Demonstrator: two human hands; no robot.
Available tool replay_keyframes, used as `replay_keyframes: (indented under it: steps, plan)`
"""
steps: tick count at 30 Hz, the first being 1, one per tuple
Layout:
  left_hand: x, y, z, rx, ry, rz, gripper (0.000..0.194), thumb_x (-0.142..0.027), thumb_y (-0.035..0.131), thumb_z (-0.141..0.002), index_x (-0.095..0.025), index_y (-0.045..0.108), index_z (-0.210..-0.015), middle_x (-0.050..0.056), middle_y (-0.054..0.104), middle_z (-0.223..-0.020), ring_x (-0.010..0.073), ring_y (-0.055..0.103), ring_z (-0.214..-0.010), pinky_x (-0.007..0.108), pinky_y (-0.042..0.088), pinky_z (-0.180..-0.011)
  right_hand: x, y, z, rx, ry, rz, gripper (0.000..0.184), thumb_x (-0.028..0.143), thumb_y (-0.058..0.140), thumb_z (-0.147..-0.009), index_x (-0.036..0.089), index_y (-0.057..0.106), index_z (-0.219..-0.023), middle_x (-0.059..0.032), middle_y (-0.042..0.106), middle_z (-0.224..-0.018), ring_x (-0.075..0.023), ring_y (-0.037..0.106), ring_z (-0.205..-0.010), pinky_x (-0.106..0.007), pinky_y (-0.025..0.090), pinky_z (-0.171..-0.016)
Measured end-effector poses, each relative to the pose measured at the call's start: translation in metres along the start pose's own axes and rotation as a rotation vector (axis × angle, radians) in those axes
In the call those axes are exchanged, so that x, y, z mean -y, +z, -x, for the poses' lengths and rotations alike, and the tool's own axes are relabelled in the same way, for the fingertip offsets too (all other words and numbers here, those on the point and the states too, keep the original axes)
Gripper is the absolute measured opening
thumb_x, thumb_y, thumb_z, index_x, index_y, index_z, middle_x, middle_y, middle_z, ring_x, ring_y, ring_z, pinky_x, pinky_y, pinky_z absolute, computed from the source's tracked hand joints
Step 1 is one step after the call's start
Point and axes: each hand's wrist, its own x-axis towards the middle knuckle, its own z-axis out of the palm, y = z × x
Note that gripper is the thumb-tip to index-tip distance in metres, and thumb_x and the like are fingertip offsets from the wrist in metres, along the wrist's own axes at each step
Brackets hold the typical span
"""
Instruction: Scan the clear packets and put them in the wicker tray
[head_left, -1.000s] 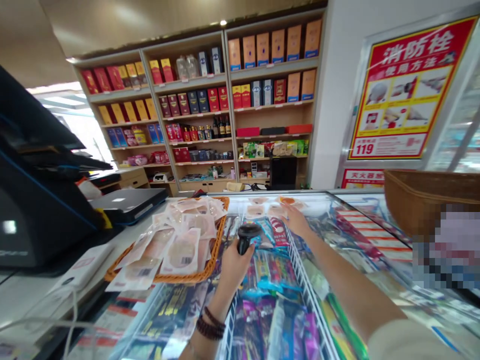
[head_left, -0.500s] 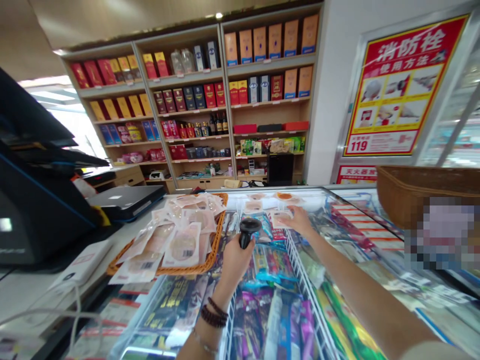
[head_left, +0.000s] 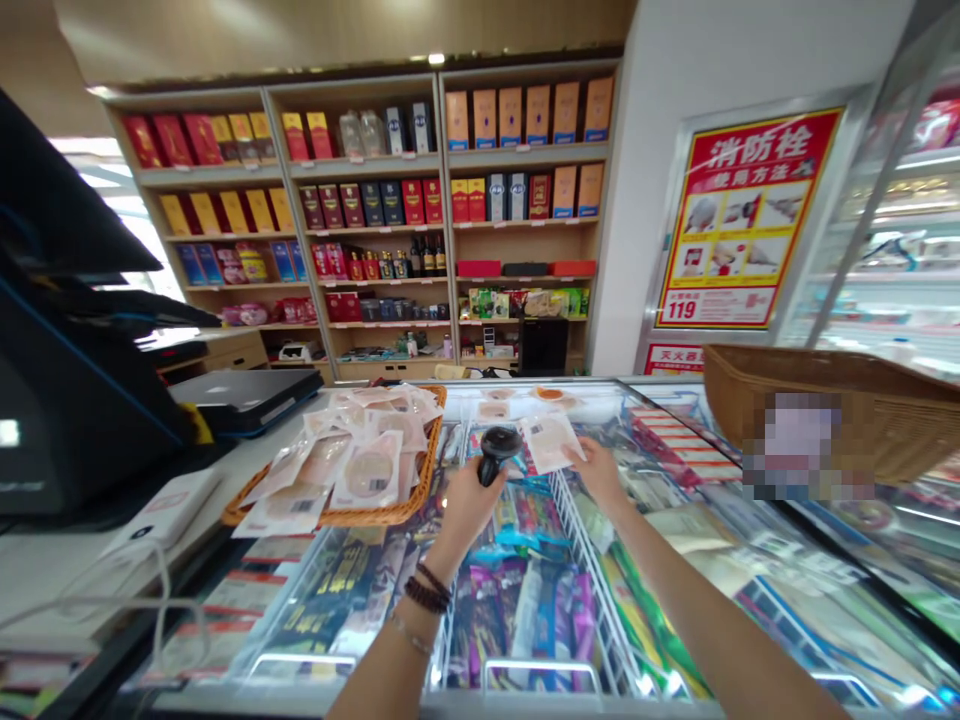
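Observation:
My left hand (head_left: 471, 505) is wrapped round the handle of a black barcode scanner (head_left: 498, 450), its head pointing away from me. In my right hand (head_left: 598, 470) is a flat, clear-and-white plastic packet (head_left: 551, 442), pinched at its right edge and raised above the freezer's glass top. Its contents look pale and round, but I cannot make them out. Left of the scanner, a wicker tray (head_left: 427, 490) holds a heap of similar packets (head_left: 369, 470). Several more flat packets, one with an orange round (head_left: 550, 394), lie on the far end of the glass.
Beneath the glass, white wire baskets (head_left: 574, 530) hold colourful wrapped goods. A brown woven basket (head_left: 892, 400) stands at the right. On the left are a flat black device (head_left: 240, 390), a white box with cables (head_left: 161, 510) and a dark machine (head_left: 67, 420). Shelves of boxes line the back.
My right hand has lifted the packet off the glass and drawn it nearer, tilting it towards the scanner. My left hand keeps the scanner in nearly the same place. The view has shifted slightly.

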Motion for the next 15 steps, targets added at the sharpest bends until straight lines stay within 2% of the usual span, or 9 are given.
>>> replay_keyframes:
  steps: [3,7,15]
  plan:
    - [-0.003,0.0,0.005,0.019,0.05,0.045,0.017,-0.035,0.073,-0.092,-0.019,0.071,-0.085,-0.002,0.061,-0.063,0.0193,0.062,-0.066,0.027,0.034,-0.063,0.002,-0.004,0.014,-0.009,0.042,-0.132,0.06,0.074,0.087,-0.061,0.026,0.073,-0.093,-0.0071,0.084,-0.086,-0.0315,0.08,-0.076,-0.047,0.069,-0.071]
    - [-0.008,-0.003,0.008,0.078,0.082,0.095,0.021,-0.038,0.071,-0.092,-0.019,0.07,-0.084,-0.003,0.057,-0.059,0.0182,0.059,-0.06,0.027,0.035,-0.062,0.002,-0.007,0.019,-0.041,0.014,-0.172,0.072,0.083,0.086,-0.055,0.025,0.073,-0.096,-0.0085,0.084,-0.087,-0.0326,0.08,-0.077,-0.05,0.07,-0.072]
    - [-0.002,0.0,0.007,0.102,0.124,0.165,0.022,-0.04,0.069,-0.092,-0.02,0.067,-0.083,-0.002,0.056,-0.057,0.0178,0.056,-0.055,0.027,0.035,-0.059,-0.003,-0.003,0.016,-0.033,-0.043,-0.187,0.075,0.09,0.081,-0.058,0.026,0.073,-0.096,-0.0113,0.084,-0.096,-0.0337,0.08,-0.081,-0.049,0.069,-0.069]
